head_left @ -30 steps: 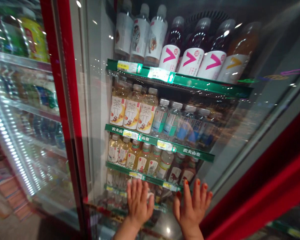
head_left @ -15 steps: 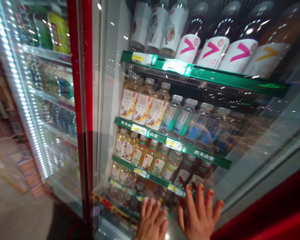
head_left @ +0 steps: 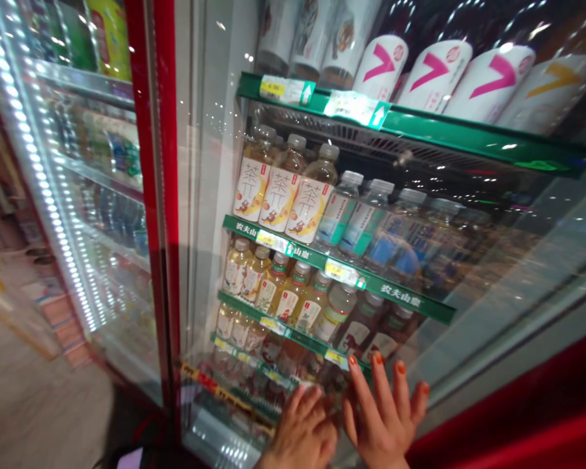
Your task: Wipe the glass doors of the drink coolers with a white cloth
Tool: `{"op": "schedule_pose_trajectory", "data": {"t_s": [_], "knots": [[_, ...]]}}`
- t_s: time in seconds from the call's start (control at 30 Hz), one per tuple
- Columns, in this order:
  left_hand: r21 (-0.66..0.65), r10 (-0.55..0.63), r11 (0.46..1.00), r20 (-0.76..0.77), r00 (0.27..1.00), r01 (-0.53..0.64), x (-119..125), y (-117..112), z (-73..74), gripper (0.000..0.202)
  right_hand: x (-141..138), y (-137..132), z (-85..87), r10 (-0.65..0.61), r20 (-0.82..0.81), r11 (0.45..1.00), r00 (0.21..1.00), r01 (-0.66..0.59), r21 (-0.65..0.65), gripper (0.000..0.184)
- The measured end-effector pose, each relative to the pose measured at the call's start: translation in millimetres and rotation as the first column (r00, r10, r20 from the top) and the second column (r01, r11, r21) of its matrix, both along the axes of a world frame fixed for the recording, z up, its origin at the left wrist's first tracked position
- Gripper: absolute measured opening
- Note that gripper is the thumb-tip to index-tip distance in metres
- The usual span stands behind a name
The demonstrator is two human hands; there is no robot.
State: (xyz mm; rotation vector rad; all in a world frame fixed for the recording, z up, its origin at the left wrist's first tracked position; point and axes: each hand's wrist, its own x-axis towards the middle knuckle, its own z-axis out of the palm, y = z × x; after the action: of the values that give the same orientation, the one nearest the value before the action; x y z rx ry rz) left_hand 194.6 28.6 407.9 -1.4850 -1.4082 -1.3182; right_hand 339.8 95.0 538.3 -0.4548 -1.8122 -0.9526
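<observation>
Both of my hands are low in the head view, in front of a glass-fronted drinks cooler. My right hand (head_left: 381, 420), with orange nails, is open, its fingers spread and pointing up toward the glass (head_left: 449, 365). Behind its fingertips are dark drink bottles (head_left: 357, 329) on a lower shelf. Just left of it is my left hand (head_left: 303, 430), also open, with loosely bent fingers and nothing visible in them. I cannot tell whether either hand touches the glass. Tea bottles (head_left: 308, 205) and bottles with a pink V on the label (head_left: 434, 75) stand on higher shelves.
Green shelf edges (head_left: 297, 253) carry price tags. A red frame (head_left: 168, 163) divides this cooler from another lit cooler (head_left: 92, 169) at left. A red edge (head_left: 527, 417) crosses the lower right. Stacked boxes (head_left: 61, 319) stand on the floor at left.
The view has tilted slightly, so the shelves sit higher. My right hand has shifted a little left. My left hand's fingers are more bent. A dark object with a pale patch now shows at bottom left.
</observation>
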Motion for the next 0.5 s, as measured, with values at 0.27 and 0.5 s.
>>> {"op": "schedule_pose_trajectory", "data": {"t_s": [0.27, 0.5], "knots": [[-0.044, 0.280, 0.954, 0.474, 0.835, -0.296, -50, -1, 2.8, 0.080, -5, -12, -5.1, 0.034, -0.121, 0.993, 0.992, -0.047, -0.110, 0.054], [-0.072, 0.171, 0.985, 0.440, 0.881, -0.155, -32, -3, -3.0, 0.082, -2, -10, -9.5, 0.073, -0.146, 0.985, 0.987, -0.094, -0.143, 0.045]]}}
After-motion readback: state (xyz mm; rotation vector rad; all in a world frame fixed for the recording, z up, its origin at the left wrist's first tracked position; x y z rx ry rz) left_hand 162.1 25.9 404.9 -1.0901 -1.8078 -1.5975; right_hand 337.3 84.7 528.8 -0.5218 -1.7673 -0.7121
